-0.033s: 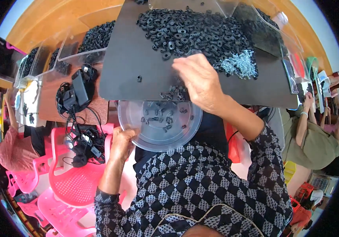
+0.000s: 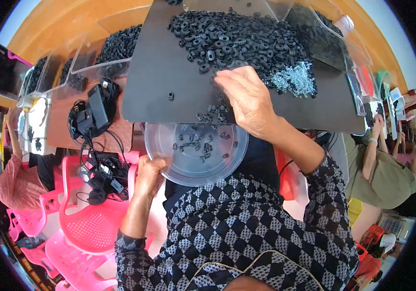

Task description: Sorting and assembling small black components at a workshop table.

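My left hand [image 2: 148, 178] grips the rim of a round translucent plastic tub [image 2: 194, 175], held under the table's front edge. Several small black plastic parts [image 2: 203, 145] lie in the tub. My right hand [image 2: 249, 104] is over the dark tabletop [image 2: 152, 80], fingers stretched to the left and slightly curved, with nothing visibly held. Below its fingers, a small cluster of black parts [image 2: 212, 115] sits at the table edge above the tub. Beyond it spreads a large heap of black parts [image 2: 237, 41], with small shiny clear or silvery pieces [image 2: 296, 79] at its right.
One loose black part [image 2: 171, 96] lies left of my right hand. Clear bins of black parts [image 2: 119, 46] stand at the far left. A black device with tangled cables [image 2: 98, 109] lies beside the table, above a pink chair [image 2: 94, 225]. Other people sit at both sides.
More black parts are in the middle of the tub. My right hand has shifted very slightly right; my left hand stays on the rim.
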A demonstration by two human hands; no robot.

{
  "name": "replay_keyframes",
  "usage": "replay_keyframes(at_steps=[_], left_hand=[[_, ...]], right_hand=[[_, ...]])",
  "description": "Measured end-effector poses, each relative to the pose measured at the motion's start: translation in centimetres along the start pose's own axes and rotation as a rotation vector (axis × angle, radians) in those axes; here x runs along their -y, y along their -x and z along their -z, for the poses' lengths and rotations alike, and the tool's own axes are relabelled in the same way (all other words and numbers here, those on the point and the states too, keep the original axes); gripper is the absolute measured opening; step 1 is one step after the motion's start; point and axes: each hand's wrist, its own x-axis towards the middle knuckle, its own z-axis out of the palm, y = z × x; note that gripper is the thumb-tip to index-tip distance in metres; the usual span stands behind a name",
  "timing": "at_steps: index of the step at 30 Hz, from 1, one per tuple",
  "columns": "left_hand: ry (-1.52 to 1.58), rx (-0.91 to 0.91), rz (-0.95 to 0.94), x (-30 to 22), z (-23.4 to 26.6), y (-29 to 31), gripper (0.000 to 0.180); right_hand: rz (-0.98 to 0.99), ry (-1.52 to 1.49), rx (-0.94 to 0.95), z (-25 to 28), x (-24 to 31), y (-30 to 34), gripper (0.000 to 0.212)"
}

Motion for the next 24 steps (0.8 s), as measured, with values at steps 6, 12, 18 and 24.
replay_keyframes(at_steps=[6, 12, 18, 24], left_hand=[[-0.03, 0.02, -0.002, -0.2, -0.1, -0.3, 0.01], [-0.04, 0.014, -0.005, -0.2, -1.1, 0.0, 0.012], [-0.087, 0.04, 0.017, -0.6, -1.4, 0.3, 0.018], [-0.048, 0.001, 0.002, -0.5, -1.3, 0.7, 0.013]], right_hand=[[-0.045, 0.146, 0.084, -1.2, -0.4, 1.1, 0.037], [-0.05, 0.006, 0.128, -1.1, 1.4, 2.1, 0.035], [-0.089, -0.205, 0.12, 0.8, 4.7, 3.4, 0.037], [-0.107, 0.126, -0.051, 4.0, 1.9, 4.9, 0.031]])
